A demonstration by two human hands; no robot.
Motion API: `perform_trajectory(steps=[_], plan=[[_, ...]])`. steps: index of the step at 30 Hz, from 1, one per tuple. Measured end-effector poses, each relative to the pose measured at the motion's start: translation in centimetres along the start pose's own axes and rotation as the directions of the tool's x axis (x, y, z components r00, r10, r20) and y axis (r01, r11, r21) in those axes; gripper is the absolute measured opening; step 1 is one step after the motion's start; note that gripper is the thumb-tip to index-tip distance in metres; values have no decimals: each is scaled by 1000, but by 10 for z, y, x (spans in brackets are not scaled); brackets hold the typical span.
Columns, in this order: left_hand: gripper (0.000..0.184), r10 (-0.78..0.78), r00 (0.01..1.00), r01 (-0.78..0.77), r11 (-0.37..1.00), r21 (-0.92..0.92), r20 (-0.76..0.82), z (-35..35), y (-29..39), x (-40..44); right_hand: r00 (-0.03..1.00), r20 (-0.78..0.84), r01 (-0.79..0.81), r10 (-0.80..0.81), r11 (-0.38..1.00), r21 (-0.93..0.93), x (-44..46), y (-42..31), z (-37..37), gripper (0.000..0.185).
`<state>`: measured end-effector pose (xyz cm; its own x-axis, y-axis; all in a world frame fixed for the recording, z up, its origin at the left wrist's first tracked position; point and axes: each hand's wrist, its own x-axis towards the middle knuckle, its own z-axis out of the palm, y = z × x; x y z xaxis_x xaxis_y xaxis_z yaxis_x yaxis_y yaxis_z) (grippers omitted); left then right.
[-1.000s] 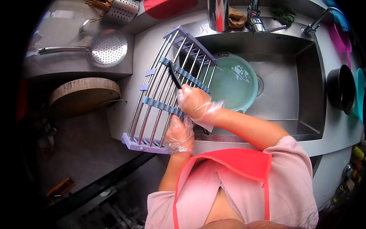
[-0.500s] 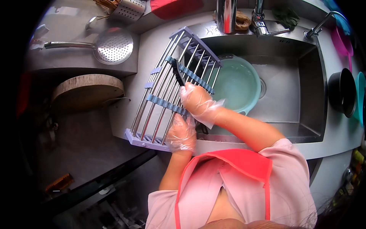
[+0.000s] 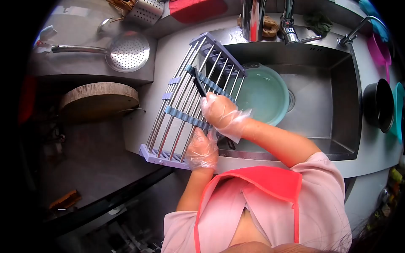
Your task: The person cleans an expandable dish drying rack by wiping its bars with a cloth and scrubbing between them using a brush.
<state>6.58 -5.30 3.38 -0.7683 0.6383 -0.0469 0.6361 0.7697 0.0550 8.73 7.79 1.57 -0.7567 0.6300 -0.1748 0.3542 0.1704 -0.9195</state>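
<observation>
A drain rack (image 3: pixel 171 134) of metal rods, with lilac ends and blue-grey ribbed strips, is held tilted over the left edge of the sink. My left hand (image 3: pixel 201 151), in a clear plastic glove, is closed on the rack's near side. My right hand (image 3: pixel 221 110), gloved the same way, grips a black brush (image 3: pixel 198 83). The brush head lies against the rods by the upper ribbed strip. The brush's handle end is hidden in my fist.
A pale green basin (image 3: pixel 263 95) with water stands in the steel sink (image 3: pixel 314 80), under the faucet (image 3: pixel 288 30). At left are a perforated skimmer (image 3: pixel 128 51) and a round wooden chopping board (image 3: pixel 99 97). A black pot (image 3: pixel 378 104) sits at the right.
The whole view has shifted slightly. The brush has moved only a little against the rods, and both hands keep their hold.
</observation>
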Motion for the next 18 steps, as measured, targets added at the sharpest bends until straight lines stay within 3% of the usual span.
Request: perform_trajectory(steps=[1, 3, 4, 7, 9, 10, 11, 13, 15, 16, 18], plan=[[30, 12, 1000, -12, 1000, -3, -10, 2, -2, -1, 999, 38, -26, 28, 998, -61, -3, -5, 0, 29], [30, 0, 1000, 0, 1000, 18, 9, 2, -2, -3, 988, -88, 126, -130, 991, -47, 24, 23, 9, 28], [30, 10, 1000, -10, 1000, 10, 7, 2, -2, -3, 966, -68, 235, -249, 957, -169, 33, 22, -5, 28], [30, 34, 999, -34, 999, -7, -28, 0, -2, 1, 997, -71, 38, -43, 997, -74, 7, -5, -1, 27], [29, 60, 995, -61, 998, -10, -78, 1, -3, -1, 999, 17, 51, -49, 995, -87, 9, -2, -1, 26], [31, -14, 999, 13, 1000, 25, 45, -1, -2, 0, 989, -17, 147, -149, 986, -83, 24, 9, -2, 26], [31, -15, 999, 14, 1000, 26, 46, 1, -4, -1, 967, -54, 245, -250, 966, -84, 39, 18, -4, 26], [31, 149, 976, -139, 988, 71, -161, 10, -10, 1, 967, -44, 245, -252, 961, -125, 41, 8, -9, 28], [30, 119, 983, -116, 993, 27, -143, 14, -12, 0, 998, -54, 19, -20, 999, -30, 9, -7, 0, 28], [30, 114, 985, -114, 993, 6, -129, 13, -12, 0, 998, 52, 31, -27, 997, -75, 1, -14, -2, 28], [30, 113, 988, -114, 993, -6, -109, 8, -13, -1, 997, 21, 72, -70, 995, -75, 12, -7, -6, 29]])
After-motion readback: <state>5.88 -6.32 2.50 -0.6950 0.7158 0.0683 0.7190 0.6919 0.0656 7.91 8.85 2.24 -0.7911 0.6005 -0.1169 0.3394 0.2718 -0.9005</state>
